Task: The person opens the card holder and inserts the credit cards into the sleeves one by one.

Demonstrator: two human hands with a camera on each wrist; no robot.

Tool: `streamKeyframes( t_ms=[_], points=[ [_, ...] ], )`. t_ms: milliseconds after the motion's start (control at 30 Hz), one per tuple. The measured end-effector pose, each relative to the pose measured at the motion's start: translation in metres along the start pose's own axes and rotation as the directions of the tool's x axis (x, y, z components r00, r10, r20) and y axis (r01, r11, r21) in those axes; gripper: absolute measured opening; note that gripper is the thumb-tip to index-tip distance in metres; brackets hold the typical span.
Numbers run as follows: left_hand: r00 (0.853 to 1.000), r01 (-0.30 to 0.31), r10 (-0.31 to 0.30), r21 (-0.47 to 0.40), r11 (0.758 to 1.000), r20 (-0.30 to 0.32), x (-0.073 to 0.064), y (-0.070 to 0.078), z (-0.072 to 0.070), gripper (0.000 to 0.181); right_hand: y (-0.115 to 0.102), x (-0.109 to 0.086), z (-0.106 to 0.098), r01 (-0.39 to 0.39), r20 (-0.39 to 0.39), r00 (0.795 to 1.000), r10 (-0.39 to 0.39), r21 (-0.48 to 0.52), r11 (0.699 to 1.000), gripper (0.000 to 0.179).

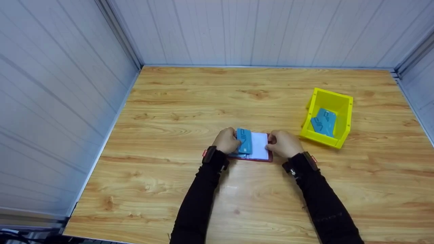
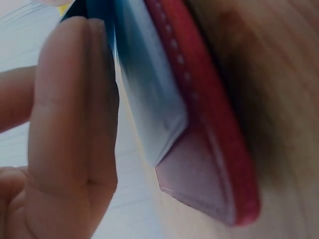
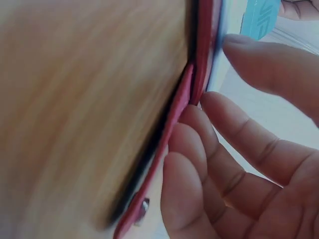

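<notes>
A red card holder [image 1: 270, 156] with whitish plastic sleeves [image 1: 259, 144] lies unfolded on the table. My left hand [image 1: 225, 140] pinches a blue card [image 1: 244, 141] with dark markings, tilted over the holder's left half. In the left wrist view, the fingers [image 2: 75, 109] stand beside the stitched red border [image 2: 199, 79] and a clear sleeve. My right hand [image 1: 286, 144] grips the holder's right edge, thumb on the sleeve side. Below those fingers, the right wrist view shows a red strap [image 3: 162, 149] with a metal snap [image 3: 143, 210].
To the right stands a yellow bin [image 1: 344, 127] with several blue cards [image 1: 324, 122] inside. The wooden table [image 1: 190, 101] meets white panel walls [image 1: 217, 34] at the back and sides.
</notes>
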State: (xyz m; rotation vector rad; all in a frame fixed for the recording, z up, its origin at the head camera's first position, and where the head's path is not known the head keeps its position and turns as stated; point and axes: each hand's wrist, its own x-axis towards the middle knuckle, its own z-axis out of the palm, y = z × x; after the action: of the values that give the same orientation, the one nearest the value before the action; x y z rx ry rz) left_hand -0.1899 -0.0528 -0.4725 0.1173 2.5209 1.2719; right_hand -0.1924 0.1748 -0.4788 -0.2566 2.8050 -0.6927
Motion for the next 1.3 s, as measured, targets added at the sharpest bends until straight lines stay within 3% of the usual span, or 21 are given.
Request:
streamKeyframes(
  t_ms=[133, 267, 600, 867, 1033, 1300],
  points=[
    [1.0, -0.016, 0.016, 0.039, 0.999, 0.006, 0.0023, -0.0007, 0.0004, 0.04, 0.0005, 0.0004, 0.0005, -0.001, 0.003, 1.0, 0.001, 0.018, 1.0, 0.024],
    [1.0, -0.025, 0.025, 0.065, 0.998, 0.008, 0.0037, -0.0014, 0.0007, 0.045, 0.0016, 0.0009, 0.0008, -0.008, 0.008, 1.0, 0.008, 0.033, 0.999, 0.023],
    [1.0, -0.006, 0.006, 0.0, 1.0, -0.002, 0.0005, -0.0005, 0.0004, 0.017, 0.0011, 0.0014, -0.0013, -0.012, 0.016, 1.0, 0.011, 0.043, 0.999, 0.023],
    [1.0, 0.009, -0.009, -0.019, 1.0, -0.006, 0.0009, -0.0006, 0.001, 0.016, 0.0003, 0.0008, -0.0032, -0.011, 0.024, 1.0, 0.01, 0.05, 0.999, 0.022],
    [0.999, 0.028, -0.028, 0.034, 0.999, 0.015, 0.0015, 0.0002, 0.0016, 0.017, 0.0, 0.001, -0.0033, -0.02, 0.034, 0.999, 0.018, 0.052, 0.998, 0.022],
    [1.0, -0.015, 0.013, 0.077, 0.997, 0.026, 0.0002, 0.0002, 0.004, 0.021, -0.0004, 0.0014, -0.0022, -0.035, 0.056, 0.998, 0.032, 0.068, 0.997, 0.022]
  ],
)
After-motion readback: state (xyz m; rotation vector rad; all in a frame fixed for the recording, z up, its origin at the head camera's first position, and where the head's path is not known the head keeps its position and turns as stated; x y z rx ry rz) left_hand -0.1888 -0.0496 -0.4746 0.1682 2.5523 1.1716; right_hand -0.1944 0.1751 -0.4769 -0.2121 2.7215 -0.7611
